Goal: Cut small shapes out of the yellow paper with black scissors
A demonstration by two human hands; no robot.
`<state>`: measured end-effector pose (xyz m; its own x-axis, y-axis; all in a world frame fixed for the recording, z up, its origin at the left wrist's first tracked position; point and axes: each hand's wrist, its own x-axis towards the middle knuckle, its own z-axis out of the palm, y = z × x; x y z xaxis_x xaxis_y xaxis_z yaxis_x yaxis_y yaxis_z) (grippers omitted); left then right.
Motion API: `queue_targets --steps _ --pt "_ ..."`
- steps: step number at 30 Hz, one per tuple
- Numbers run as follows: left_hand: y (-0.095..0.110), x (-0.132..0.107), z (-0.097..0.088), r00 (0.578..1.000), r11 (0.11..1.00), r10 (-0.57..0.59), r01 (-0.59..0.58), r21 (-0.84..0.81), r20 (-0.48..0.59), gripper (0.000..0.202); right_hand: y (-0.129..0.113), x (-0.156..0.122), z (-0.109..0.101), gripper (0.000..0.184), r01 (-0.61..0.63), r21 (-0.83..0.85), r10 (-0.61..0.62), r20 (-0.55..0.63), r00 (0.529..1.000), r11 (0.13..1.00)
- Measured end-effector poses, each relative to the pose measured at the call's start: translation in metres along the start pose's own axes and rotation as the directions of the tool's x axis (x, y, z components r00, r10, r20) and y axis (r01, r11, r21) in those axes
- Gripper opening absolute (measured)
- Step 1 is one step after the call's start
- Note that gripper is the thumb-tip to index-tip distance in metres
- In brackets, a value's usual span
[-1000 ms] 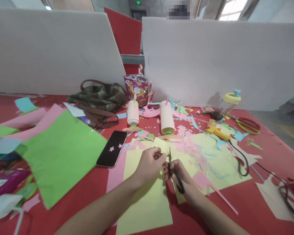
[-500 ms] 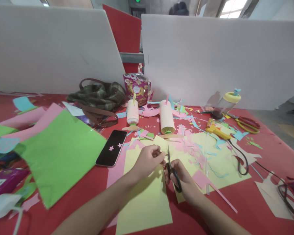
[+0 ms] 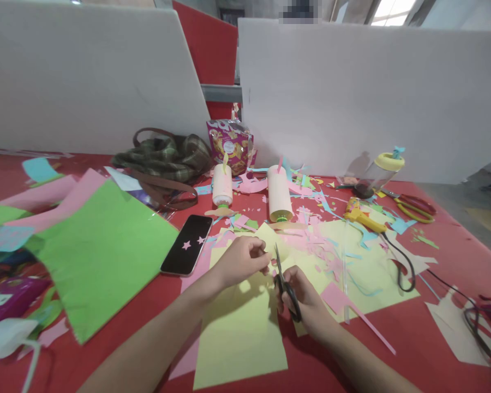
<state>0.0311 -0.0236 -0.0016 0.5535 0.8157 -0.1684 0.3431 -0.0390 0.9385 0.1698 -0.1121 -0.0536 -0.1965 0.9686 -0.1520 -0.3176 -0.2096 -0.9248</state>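
Note:
My right hand (image 3: 306, 297) grips black-handled scissors (image 3: 283, 281), blades pointing away from me. My left hand (image 3: 242, 261) pinches a small piece of paper right beside the blades; the piece is mostly hidden by my fingers. Both hands hover over a pale yellow paper sheet (image 3: 241, 338) that lies on the red table (image 3: 413, 333). Pink scraps (image 3: 311, 243) litter the yellow sheets just beyond my hands.
A black phone (image 3: 187, 252) lies left of my hands, next to a large green sheet (image 3: 102, 256). Two cream rolls (image 3: 279, 194) stand behind. A yellow glue gun (image 3: 362, 215) with its black cord, red-yellow scissors (image 3: 413, 207), a plaid bag (image 3: 163, 158) and white partitions (image 3: 331, 93) lie farther back.
Both hands have drifted slightly left and away from me with the scissors and paper piece. Everything else on the table has stayed put.

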Motion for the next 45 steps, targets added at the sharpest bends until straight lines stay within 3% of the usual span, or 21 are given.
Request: queue_targets --steps 8,22,34,45 --pt "-0.008 0.002 -0.015 0.992 0.996 0.019 -0.029 0.081 0.128 0.017 0.001 -0.001 0.0 0.031 -0.026 0.005 0.026 0.053 0.998 1.0" --pt "0.001 -0.001 -0.03 0.965 0.992 -0.024 -0.009 0.123 0.263 0.025 -0.005 -0.002 0.002 0.031 -0.079 -0.008 0.079 0.094 0.992 0.997" --pt "-0.001 -0.002 -0.046 0.878 0.985 -0.092 0.01 0.175 0.47 0.027 0.001 -0.002 -0.005 0.035 -0.202 0.009 0.196 0.199 0.96 0.979" --pt "-0.008 -0.003 -0.052 0.79 0.957 -0.194 0.021 0.291 0.582 0.008 0.003 -0.002 -0.009 0.034 -0.289 -0.121 0.311 0.257 0.915 0.95"
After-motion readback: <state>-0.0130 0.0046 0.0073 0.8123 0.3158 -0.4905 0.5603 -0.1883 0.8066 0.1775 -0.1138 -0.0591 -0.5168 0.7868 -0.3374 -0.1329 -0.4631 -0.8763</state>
